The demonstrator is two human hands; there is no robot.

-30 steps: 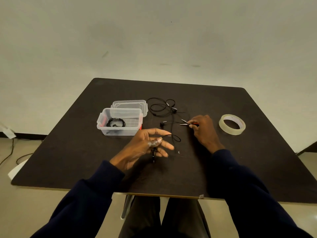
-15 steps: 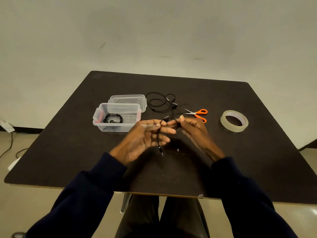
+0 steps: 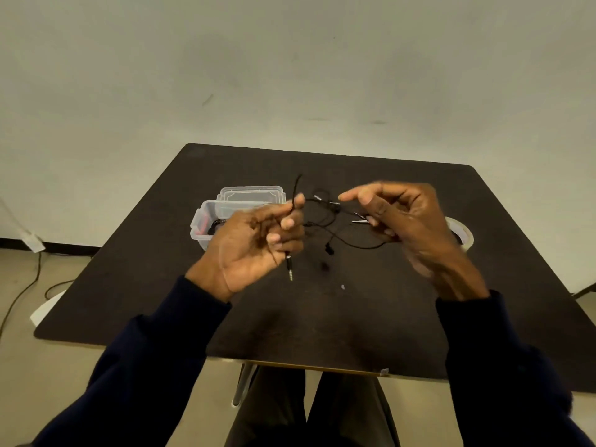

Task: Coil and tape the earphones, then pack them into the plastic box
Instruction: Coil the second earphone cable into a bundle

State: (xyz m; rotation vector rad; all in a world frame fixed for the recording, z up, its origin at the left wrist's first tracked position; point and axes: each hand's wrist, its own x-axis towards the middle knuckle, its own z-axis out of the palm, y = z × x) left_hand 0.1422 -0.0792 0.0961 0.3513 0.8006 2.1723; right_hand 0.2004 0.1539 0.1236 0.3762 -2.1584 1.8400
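Earphones (image 3: 329, 250) with a thin black cable hung above the dark bench (image 3: 322, 317), strung between 2 hands. The left hand (image 3: 254, 243) had its grip clamped on the plug end, while the right hand (image 3: 406, 221) held the cable in its curled lower fingers, forefinger and thumb apart. The clear plastic box (image 3: 201, 221) stood on the bench just behind the left hand.

On the bench (image 3: 322, 317), the plastic box (image 3: 201, 221) sits left, its lid (image 3: 251, 192) just behind it; the tape roll (image 3: 467, 237) lies right, with earphones (image 3: 332, 204) between.
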